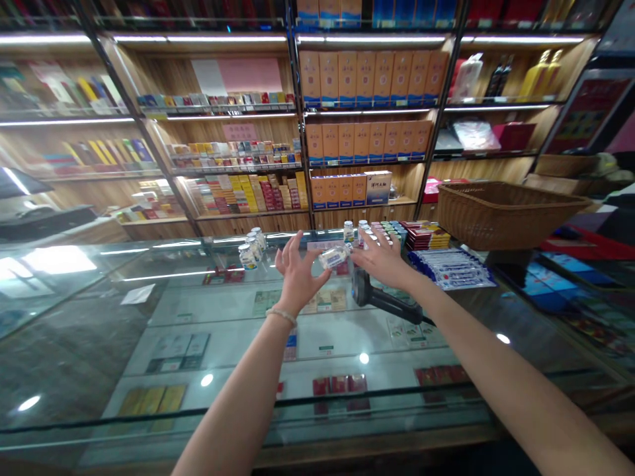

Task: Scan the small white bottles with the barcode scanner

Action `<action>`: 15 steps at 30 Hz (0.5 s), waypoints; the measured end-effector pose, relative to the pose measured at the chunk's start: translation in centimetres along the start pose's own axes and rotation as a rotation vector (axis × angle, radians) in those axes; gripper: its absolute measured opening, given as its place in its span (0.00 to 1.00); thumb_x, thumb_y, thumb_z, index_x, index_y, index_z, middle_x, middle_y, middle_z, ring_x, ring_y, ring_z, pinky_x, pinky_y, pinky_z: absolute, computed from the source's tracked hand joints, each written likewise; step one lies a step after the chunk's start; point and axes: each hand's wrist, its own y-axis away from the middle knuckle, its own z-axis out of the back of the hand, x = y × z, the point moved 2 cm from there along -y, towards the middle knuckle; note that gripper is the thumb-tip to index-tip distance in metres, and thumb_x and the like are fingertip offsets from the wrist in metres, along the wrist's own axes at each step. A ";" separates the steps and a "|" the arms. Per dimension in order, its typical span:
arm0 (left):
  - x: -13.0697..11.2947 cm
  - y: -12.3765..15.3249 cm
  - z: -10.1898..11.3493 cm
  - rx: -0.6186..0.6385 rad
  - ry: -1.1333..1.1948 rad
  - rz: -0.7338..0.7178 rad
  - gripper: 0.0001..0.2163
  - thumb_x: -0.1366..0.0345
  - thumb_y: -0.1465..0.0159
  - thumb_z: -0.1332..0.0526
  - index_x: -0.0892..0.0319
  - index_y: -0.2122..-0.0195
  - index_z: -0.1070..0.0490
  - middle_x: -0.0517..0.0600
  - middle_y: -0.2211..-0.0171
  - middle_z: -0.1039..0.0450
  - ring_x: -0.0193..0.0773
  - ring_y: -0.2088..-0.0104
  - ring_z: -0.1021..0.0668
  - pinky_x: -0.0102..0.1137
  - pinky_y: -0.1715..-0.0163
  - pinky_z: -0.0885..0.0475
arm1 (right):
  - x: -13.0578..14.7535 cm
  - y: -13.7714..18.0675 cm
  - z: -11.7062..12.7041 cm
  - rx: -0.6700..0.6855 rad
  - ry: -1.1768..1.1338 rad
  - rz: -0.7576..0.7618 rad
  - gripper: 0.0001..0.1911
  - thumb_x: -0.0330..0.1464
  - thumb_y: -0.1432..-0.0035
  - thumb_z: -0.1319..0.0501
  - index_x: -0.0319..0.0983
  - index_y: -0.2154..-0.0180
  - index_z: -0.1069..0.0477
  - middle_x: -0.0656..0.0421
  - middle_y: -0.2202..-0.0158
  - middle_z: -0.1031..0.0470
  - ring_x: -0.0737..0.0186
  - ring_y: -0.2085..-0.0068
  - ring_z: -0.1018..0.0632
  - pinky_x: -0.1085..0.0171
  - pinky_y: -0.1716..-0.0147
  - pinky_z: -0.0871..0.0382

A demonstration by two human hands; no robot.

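Observation:
A small clear bottle (334, 256) with a white cap lies sideways in the air between my two hands, above the glass counter (223, 344). My right hand (384, 261) pinches its capped end with the fingertips. My left hand (297, 271) is beside the other end, palm facing it and fingers spread; whether it touches the bottle is unclear. More of the same little bottles stand upright on the glass, one cluster (252, 246) to the left and another (358, 231) just behind my right hand.
A black barcode scanner (384, 301) lies on the counter under my right wrist. Stacks of flat packs (426, 235) and blue-white packets (454, 268) sit to the right, beside a wicker basket (506, 215). Shelves of boxes (367, 112) fill the back wall.

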 end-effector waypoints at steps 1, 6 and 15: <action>0.0 0.0 0.0 0.006 0.006 -0.005 0.16 0.56 0.41 0.30 0.51 0.52 0.22 0.57 0.27 0.48 0.58 0.28 0.44 0.57 0.30 0.54 | -0.2 0.6 0.2 0.055 0.012 0.017 0.35 0.57 0.30 0.61 0.53 0.31 0.39 0.60 0.23 0.55 0.43 0.24 0.58 0.35 0.30 0.66; 0.0 0.3 -0.2 0.030 0.022 -0.017 0.16 0.57 0.41 0.29 0.49 0.52 0.21 0.56 0.27 0.48 0.59 0.28 0.44 0.58 0.30 0.55 | -1.2 4.7 -0.4 0.240 0.031 -0.049 0.58 0.66 0.41 0.50 0.44 0.25 0.72 0.51 0.23 0.65 0.41 0.24 0.64 0.32 0.31 0.67; 0.7 0.6 -0.8 0.029 0.035 0.005 0.16 0.57 0.41 0.29 0.47 0.51 0.21 0.55 0.28 0.47 0.58 0.28 0.43 0.57 0.30 0.54 | 0.2 7.6 -2.5 0.274 0.059 -0.181 0.57 0.62 0.41 0.44 0.37 0.25 0.59 0.44 0.23 0.62 0.38 0.24 0.63 0.30 0.32 0.67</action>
